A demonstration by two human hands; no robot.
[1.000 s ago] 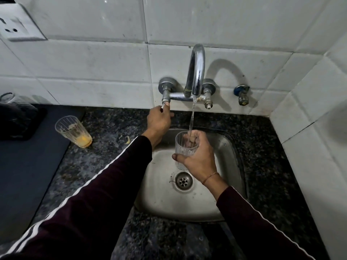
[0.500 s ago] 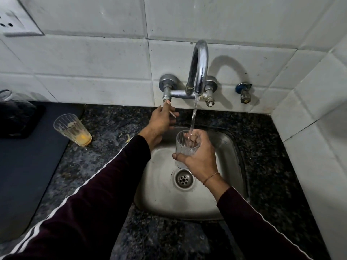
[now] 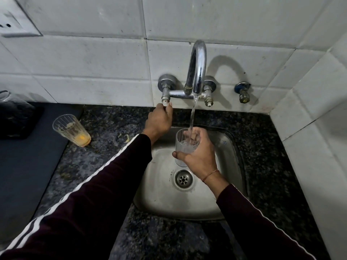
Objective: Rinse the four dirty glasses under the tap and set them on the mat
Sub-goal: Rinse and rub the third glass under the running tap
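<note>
1. Two hands in my view; no readable writing or brand on anything.
2. My right hand point(image 3: 199, 156) curls round a ribbed glass point(image 3: 185, 145), upright over the sink point(image 3: 161, 194), w/ tap point(image 3: 197, 68) stream running into it.
3. My left hand point(image 3: 159, 121) reaches up, fingers pinching the left valve stem point(image 3: 166, 99).
4. Dirty glass point(image 3: 72, 131) w/ orange residue stands on the counter point(image 3: 105, 147), beside the dark mat point(image 3: 24, 166).

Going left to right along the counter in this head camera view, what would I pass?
Dark mat → dirty glass → left hand at the tap valve → glass under the stream → right hand.
</note>
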